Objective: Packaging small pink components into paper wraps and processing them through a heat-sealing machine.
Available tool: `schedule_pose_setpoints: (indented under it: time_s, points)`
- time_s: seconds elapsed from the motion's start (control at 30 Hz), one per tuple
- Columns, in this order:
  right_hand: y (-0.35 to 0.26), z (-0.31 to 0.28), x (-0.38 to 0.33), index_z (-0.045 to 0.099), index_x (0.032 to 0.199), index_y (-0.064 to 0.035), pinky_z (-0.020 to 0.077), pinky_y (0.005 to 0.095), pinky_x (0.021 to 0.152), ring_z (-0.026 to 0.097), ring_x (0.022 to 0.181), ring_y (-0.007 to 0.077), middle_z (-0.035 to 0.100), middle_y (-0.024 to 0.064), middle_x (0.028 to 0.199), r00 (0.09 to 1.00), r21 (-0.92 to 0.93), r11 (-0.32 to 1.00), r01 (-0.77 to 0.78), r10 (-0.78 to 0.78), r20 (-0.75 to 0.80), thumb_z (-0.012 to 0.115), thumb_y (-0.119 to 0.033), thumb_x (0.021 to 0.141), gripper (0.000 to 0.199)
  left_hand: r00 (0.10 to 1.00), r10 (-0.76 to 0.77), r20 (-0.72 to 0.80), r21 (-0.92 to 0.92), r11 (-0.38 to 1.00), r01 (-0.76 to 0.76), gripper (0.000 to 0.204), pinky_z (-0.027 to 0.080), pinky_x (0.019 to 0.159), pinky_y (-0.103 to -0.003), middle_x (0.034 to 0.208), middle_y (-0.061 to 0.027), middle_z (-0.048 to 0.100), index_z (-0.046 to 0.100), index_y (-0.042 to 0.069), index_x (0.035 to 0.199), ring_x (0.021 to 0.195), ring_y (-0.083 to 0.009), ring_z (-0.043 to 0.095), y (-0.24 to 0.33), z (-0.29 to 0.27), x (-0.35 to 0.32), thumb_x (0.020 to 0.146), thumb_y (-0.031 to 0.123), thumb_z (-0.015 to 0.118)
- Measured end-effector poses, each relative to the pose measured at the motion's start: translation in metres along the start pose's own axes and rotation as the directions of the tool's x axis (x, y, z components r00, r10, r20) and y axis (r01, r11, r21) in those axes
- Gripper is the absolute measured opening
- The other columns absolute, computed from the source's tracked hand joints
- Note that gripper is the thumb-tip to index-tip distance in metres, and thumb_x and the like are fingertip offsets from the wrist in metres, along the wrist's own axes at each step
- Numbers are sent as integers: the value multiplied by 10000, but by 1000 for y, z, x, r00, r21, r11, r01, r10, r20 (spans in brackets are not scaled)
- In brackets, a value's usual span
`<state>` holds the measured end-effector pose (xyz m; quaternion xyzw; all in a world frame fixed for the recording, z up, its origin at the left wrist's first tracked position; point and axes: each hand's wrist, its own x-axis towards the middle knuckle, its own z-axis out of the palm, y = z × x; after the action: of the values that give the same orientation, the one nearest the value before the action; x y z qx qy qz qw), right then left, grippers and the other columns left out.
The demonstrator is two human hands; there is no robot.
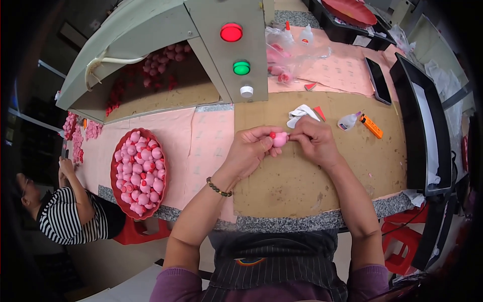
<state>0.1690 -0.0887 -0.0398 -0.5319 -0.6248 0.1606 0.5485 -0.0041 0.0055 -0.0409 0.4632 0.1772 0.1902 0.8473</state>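
A small pink rounded figure (279, 140) with a red ball-like part sits between the thumb and fingers of my left hand (254, 148), over the brown cardboard. Close against its right end, my right hand (318, 141) is closed in a pinch. Whatever those fingertips hold is too small to make out. Just beyond my right hand lie a crumpled white cloth or glove (301, 115) and a red triangular piece (320, 112). Further right are a small clear bottle with a purple tip (348, 121) and an orange cutter-like tool (371, 126).
To the left stands a red scalloped tray (164, 189) piled with pink figures. A grey machine (216, 30) with more pink pieces inside fills the back left. A black bin (417, 126) borders the right, near a phone (378, 80). Another person (75, 211) works at far left.
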Motion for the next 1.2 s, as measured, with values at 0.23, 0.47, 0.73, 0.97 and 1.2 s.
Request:
schedule_pose_setpoints:
  time_s: [0.23,0.47,0.73,0.97,1.2]
  points:
    - [-17,13,2,604,741,25,430,253,554,548,636,145,571,72,723,985,194,977,-92,118,-130,618,101,707,85,999,3,-48,-69,998,-7,253,493,688,-257,984,-130,618,566,-42,1122,769,-156,581,-6,0,3,882,-18,492]
    - [10,-5,-5,618,740,28,427,249,551,549,637,135,581,73,725,1000,-60,998,-20,21,7,622,93,718,69,1000,6,-18,-10,1000,-7,258,489,680,-248,951,-113,614,564,-48,1125,749,-153,580,-6,-2,-1,878,-20,496]
    - [-11,8,3,615,733,25,432,256,568,552,638,146,580,79,702,996,17,998,53,-52,-76,621,106,694,90,1000,-3,-29,-35,999,2,245,488,670,-236,921,-102,618,575,-37,1112,730,-131,572,-3,1,2,883,-15,492]
    - [4,1,-2,610,775,29,420,226,554,529,634,98,588,56,759,981,177,969,-170,185,-67,594,93,748,71,999,-2,32,-195,981,9,293,479,672,-241,954,-118,611,512,-24,1187,730,-151,574,0,-7,3,928,104,462]
    - [-5,6,-1,544,853,-1,368,183,527,455,621,42,507,9,808,940,381,873,-305,339,-26,507,8,861,39,999,-42,-9,-273,961,38,396,377,524,-232,792,-72,554,526,4,1052,610,-146,478,4,-2,-2,980,328,309]
